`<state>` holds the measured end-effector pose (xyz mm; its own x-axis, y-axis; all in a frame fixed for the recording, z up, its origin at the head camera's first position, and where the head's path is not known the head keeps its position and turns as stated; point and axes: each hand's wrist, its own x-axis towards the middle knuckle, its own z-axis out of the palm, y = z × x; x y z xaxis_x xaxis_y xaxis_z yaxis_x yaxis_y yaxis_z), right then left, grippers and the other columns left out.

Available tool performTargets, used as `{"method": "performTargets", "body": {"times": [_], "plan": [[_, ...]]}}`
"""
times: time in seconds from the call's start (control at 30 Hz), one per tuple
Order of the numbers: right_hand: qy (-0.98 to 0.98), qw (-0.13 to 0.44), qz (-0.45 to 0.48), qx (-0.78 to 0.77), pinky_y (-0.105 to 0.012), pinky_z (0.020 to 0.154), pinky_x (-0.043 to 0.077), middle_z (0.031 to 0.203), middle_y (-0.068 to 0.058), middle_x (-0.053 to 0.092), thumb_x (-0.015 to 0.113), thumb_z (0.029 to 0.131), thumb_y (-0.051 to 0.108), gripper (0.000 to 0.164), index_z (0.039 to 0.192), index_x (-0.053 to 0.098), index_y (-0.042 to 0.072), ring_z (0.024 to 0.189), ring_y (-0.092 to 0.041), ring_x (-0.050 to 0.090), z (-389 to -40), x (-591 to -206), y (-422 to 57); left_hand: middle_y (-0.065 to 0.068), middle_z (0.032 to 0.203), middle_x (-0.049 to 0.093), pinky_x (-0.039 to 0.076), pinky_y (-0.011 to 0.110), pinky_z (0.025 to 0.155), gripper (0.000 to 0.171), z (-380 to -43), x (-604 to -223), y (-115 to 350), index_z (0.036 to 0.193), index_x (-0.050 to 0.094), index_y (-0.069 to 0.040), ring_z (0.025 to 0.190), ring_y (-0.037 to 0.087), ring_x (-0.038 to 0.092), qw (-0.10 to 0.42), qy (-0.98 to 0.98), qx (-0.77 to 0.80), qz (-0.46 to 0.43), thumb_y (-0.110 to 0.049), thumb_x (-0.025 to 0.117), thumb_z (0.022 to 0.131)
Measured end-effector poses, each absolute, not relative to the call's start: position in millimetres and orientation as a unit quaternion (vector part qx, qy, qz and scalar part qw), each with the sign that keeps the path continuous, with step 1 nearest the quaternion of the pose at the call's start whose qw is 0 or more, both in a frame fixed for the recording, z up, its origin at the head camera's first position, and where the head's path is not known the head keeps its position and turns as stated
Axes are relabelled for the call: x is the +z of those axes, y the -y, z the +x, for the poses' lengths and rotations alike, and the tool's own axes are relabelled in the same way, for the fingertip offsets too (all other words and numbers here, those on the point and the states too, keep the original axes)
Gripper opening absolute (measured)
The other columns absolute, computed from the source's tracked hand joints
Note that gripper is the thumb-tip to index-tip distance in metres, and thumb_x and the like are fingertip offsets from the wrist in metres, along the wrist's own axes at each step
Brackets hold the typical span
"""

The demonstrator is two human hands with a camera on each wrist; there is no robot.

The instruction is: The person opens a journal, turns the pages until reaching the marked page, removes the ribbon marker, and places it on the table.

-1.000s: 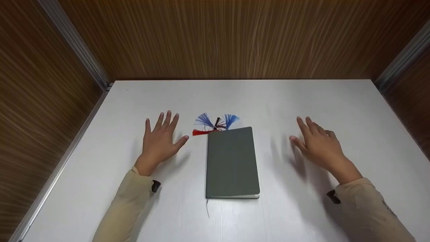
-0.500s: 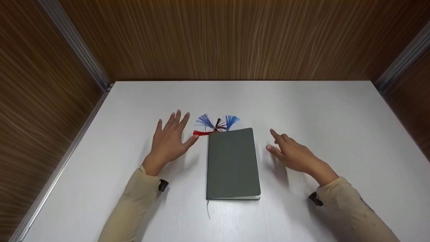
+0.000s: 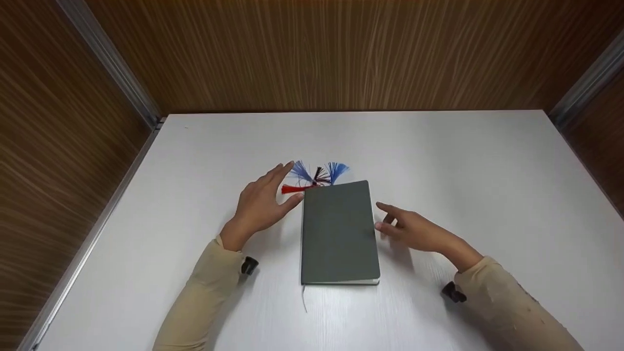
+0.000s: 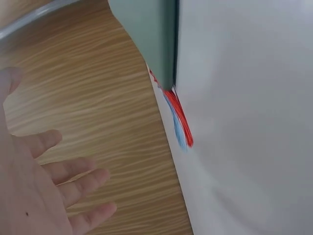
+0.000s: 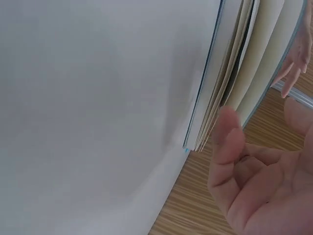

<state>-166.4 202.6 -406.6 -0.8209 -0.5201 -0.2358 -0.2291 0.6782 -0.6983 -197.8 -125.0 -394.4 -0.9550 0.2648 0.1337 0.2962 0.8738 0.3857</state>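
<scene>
A closed dark green notebook [image 3: 341, 234] lies on the white table between both hands. Red [image 3: 294, 188], blue and black tassels stick out from its top edge, and a thin ribbon [image 3: 304, 298] trails from its bottom. My left hand [image 3: 261, 204] hovers at the upper left corner, its thumb tip right at the spine and fingers extended beside the red and blue tassels. On the opposite side, my right hand [image 3: 414, 231] has its thumb tip at the right edge and index finger stretched out. In the right wrist view, the page edges [image 5: 222, 73] fan slightly apart near the fingertips.
The white tabletop [image 3: 463, 156] reaches to a brown wood-grain panel [image 3: 312, 53] at the back. More wood panels with metal strips [image 3: 117, 63] stand at left and right. Each tan sleeve [image 3: 209, 287] has a small black device at the wrist.
Both hands have moved inward to the notebook, the left hand rightward and the right hand leftward. The right hand's outer fingers have folded under. The notebook and tassels stay in place.
</scene>
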Motion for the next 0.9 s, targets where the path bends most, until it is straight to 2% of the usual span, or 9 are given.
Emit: {"method": "performTargets", "body": {"times": [0.13,0.3,0.47,0.73,0.9], "plan": [[-0.876,0.234,-0.203,-0.371,-0.031,0.067,0.049,0.1,-0.013,0.058,0.049,0.095,0.037,0.066,0.144,0.025,-0.001,0.072,-0.02,0.061,-166.5,-405.7,-199.4,0.001,0.15,0.033,0.034,0.054,0.103,0.07,-195.2,-393.3,117.6,0.146,0.022,-0.035,0.133,0.026,0.04,0.019,0.96,-0.236,-0.149,-0.059,0.048,0.086],[-0.859,0.257,-0.2,-0.396,-0.036,0.067,0.051,0.092,-0.015,0.059,0.051,0.095,0.03,0.065,0.143,0.023,-0.004,0.069,-0.019,0.061,-167.2,-407.7,-195.9,0.0,0.151,0.031,0.033,0.055,0.104,0.069,-193.9,-393.0,109.8,0.145,0.021,-0.038,0.136,0.025,0.035,-0.012,0.949,-0.271,-0.158,-0.058,0.049,0.086],[-0.844,0.275,-0.192,-0.419,-0.036,0.069,0.051,0.088,-0.012,0.06,0.052,0.094,0.023,0.064,0.144,0.021,0.0,0.067,-0.017,0.061,-167.6,-409.5,-195.1,0.0,0.15,0.032,0.035,0.053,0.103,0.069,-192.6,-396.1,106.3,0.145,0.023,-0.038,0.135,0.026,0.036,-0.026,0.941,-0.292,-0.168,-0.059,0.05,0.085],[-0.817,0.285,-0.189,-0.464,-0.027,0.06,0.045,0.089,-0.014,0.061,0.05,0.095,0.02,0.061,0.145,0.019,0.008,0.066,-0.015,0.059,-166.3,-405.5,-191.7,-0.002,0.148,0.036,0.036,0.052,0.102,0.071,-190.2,-402.5,99.9,0.144,0.028,-0.034,0.128,0.023,0.046,-0.022,0.931,-0.311,-0.189,-0.06,0.053,0.083],[-0.786,0.287,-0.191,-0.513,-0.022,0.057,0.042,0.085,-0.005,0.058,0.047,0.096,0.016,0.06,0.146,0.015,0.009,0.062,-0.015,0.062,-164.4,-399.3,-187.0,-0.001,0.141,0.046,0.04,0.053,0.097,0.07,-188.2,-401.8,93.0,0.143,0.033,-0.028,0.12,0.024,0.054,-0.013,0.918,-0.329,-0.222,-0.057,0.056,0.083]]}}
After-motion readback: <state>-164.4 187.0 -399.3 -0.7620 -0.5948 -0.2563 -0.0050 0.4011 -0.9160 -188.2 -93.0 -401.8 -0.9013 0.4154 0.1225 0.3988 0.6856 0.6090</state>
